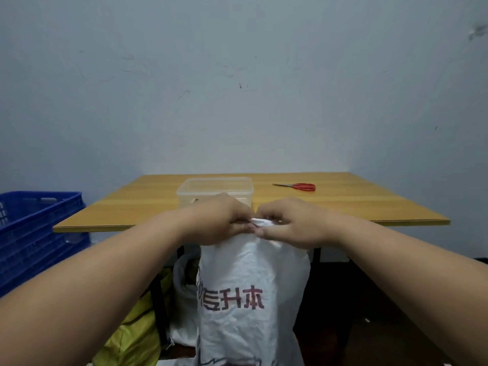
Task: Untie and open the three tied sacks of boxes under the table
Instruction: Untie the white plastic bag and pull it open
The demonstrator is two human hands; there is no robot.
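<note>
Untying looks to be the step in hand, on the white sack (253,299) standing before the desk (369,207); next the knot (260,222) must be teased loose; left hand (224,220) and right hand (293,223) both pinch its gathered neck, fingers curled.

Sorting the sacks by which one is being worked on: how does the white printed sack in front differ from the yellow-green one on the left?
The white printed sack stands upright in front of the table; the yellow-green sack slumps low beside the table leg. The white one bears dark red characters; the yellow-green one shows no print. Left hand and right hand pinch the white sack's neck; nothing touches the yellow-green one. Both look crinkled.
</note>
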